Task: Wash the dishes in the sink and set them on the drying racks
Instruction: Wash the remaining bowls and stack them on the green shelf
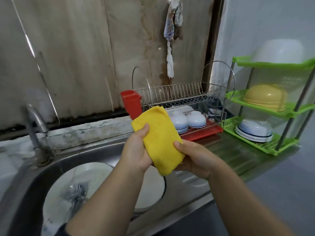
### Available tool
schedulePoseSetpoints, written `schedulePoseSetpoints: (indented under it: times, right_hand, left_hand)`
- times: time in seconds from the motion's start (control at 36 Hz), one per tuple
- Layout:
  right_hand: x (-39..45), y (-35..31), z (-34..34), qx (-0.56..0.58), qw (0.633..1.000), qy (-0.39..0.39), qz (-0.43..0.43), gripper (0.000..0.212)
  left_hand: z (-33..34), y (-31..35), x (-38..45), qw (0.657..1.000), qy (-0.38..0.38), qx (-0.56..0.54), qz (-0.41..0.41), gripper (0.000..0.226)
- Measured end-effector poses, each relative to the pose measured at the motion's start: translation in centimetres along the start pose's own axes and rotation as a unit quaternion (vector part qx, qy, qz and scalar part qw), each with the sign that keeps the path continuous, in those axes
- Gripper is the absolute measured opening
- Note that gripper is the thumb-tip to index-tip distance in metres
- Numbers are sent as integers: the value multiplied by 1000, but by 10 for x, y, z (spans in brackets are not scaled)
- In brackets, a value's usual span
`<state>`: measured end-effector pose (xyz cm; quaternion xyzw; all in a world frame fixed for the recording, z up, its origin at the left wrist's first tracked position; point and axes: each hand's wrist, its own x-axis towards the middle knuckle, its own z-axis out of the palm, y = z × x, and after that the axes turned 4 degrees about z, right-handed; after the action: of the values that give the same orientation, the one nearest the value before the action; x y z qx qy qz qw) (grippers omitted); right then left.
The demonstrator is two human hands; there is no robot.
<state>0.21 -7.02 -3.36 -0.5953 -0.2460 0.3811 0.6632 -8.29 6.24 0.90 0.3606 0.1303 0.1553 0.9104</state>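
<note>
Dishes (105, 188) lay in the sink (25, 184), under the tap (36, 123) at its back left corner: what looked like two white plates overlapping, with a blurred cluster of cutlery (76, 193) on top, too smeared to count. They sat low in the basin, probably left there to soak or waiting for a rinse. Above the sink's right rim, both hands held one yellow cloth (158, 138). The left hand (138, 150) curled round its left edge with the thumb on top; the right hand (192, 159) gripped its right side, thumb pressed into the fabric. Held up between them and clear of the water, the cloth seemed to be getting folded or wrung, perhaps to dry the hands. Two racks stood along the worktop's back edge. The wire rack (184, 94) carried two upturned bowl stacks on its lower tier and one red cup holder (131, 103) at its left end. The green rack (272, 106), in the right corner, had three tiers, each bearing upturned bowls so they could drain.
</note>
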Motion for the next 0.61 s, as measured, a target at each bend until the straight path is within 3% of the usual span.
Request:
schedulePoseSetpoints:
  times: [0.11, 0.31, 0.42, 0.53, 0.58, 0.61]
  right_hand:
    - [3, 15, 12, -25, 1000, -11, 16, 41]
    - [11, 30, 24, -37, 996, -59, 56, 28]
    - [19, 37, 36, 79, 991, -84, 62, 37]
    - [32, 57, 41, 175, 980, -29, 92, 26]
    - [39, 68, 42, 179, 979, 21, 100, 31]
    - [42, 73, 44, 173, 978, 48, 110, 30]
  left_hand:
    - [-26, 5, -9, 999, 45, 0, 30, 28]
    - [-70, 13, -20, 988, 76, 80, 104, 50]
    - [-87, 11, -18, 980, 105, 117, 120, 48]
    - [-105, 0, -13, 976, 146, 103, 126, 29]
    - [-120, -11, -7, 956, 193, 176, 133, 27]
    - [-130, -17, -4, 930, 229, 251, 140, 29]
